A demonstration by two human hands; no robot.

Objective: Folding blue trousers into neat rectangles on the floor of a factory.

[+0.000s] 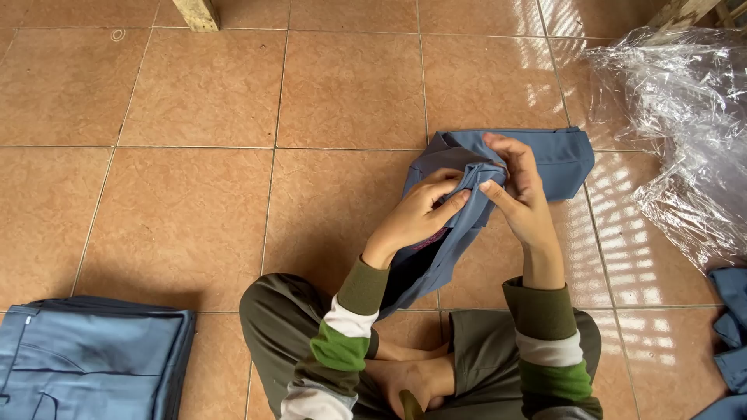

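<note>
A blue-grey garment (556, 155) lies partly on the tiled floor and is lifted toward me at its near end. My left hand (416, 214) grips a bunched fold of it from the left. My right hand (520, 194) pinches the same fold from the right, fingers curled over the cloth. Both hands meet above the floor, in front of my crossed legs. The lower part of the garment hangs down between my forearms, showing a dark inner side.
A stack of folded blue garments (89, 358) sits at the lower left. Crumpled clear plastic wrap (689, 132) lies at the right, with more blue cloth (731, 327) below it. A wooden leg (196, 14) stands at the top. My crossed legs (280, 327) fill the bottom.
</note>
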